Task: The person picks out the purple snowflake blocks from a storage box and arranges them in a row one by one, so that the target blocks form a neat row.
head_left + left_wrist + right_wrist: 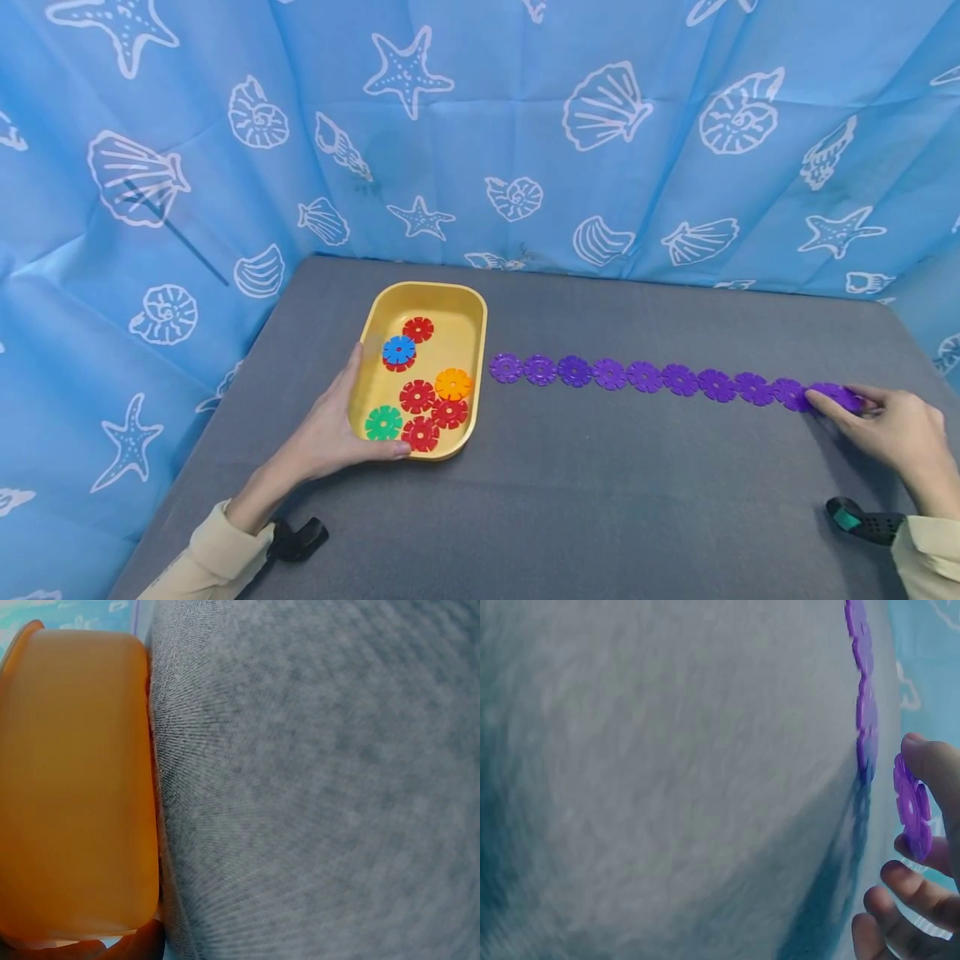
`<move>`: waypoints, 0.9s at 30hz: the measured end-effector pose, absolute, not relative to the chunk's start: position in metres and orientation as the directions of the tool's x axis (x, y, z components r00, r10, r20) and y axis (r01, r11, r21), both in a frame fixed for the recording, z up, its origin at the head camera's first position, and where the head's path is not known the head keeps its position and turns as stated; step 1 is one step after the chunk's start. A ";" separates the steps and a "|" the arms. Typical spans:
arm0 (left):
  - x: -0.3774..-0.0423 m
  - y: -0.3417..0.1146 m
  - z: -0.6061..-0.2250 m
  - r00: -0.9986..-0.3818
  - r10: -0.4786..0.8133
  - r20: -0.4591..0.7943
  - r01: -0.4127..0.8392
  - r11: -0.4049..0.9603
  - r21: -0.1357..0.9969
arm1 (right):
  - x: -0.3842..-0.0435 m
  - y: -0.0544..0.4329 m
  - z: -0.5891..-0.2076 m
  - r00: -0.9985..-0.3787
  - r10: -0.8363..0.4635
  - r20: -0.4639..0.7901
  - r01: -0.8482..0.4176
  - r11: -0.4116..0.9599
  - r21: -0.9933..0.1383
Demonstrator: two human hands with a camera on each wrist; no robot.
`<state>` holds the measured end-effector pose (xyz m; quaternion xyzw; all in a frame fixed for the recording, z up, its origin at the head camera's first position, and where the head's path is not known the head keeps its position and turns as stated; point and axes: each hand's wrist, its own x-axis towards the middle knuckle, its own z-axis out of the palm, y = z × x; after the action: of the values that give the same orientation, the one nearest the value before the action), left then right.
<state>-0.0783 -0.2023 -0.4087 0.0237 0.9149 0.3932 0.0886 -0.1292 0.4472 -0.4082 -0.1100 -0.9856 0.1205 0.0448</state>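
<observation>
A row of several purple notched plastic discs (pixel 645 377) stretches across the grey table. At its right end my right hand (pixel 892 429) pinches a purple disc (pixel 913 806) between thumb and index finger. The right wrist view shows this disc lifted off the cloth, apart from the row (pixel 866 712). My left hand (pixel 330 425) grips the near left corner of a yellow tray (pixel 481 367), its thumb lying along the near rim. Inside are several red discs (pixel 417 397), a blue one (pixel 399 349), an orange one (pixel 453 384) and a green one (pixel 384 423).
The grey cloth-covered table (pixel 570 508) extends around the tray and row. A blue curtain (pixel 465 150) with white shell and starfish prints hangs behind and at the left. Black straps (pixel 866 522) stick out at both wrists.
</observation>
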 end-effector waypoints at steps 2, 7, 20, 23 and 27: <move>-0.078 -0.202 -0.409 -0.983 0.114 -0.143 -0.025 0.691 0.722 | -0.128 0.452 -0.410 -0.968 0.245 0.049 0.227 0.943 -0.243; -0.078 -0.203 -0.410 -0.983 0.113 -0.143 -0.024 0.698 0.716 | -0.127 0.459 -0.414 -0.962 0.273 0.026 0.260 0.939 -0.225; -0.078 -0.203 -0.411 -0.985 0.117 -0.130 -0.013 0.690 0.724 | -0.129 0.466 -0.415 -0.907 0.361 -0.216 0.414 0.861 -0.295; -0.078 -0.203 -0.411 -0.984 0.116 -0.132 -0.015 0.689 0.724 | -0.130 0.471 -0.419 -0.909 0.340 -0.239 0.406 0.852 -0.331; -0.078 -0.203 -0.411 -0.984 0.116 -0.137 -0.019 0.689 0.724 | -0.129 0.469 -0.419 -0.920 0.337 -0.201 0.385 0.871 -0.304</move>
<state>-0.0781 -0.2030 -0.4109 0.0264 0.9150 0.3933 0.0862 -0.1292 0.4692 -0.4191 -0.1870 -0.9647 0.1712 -0.0709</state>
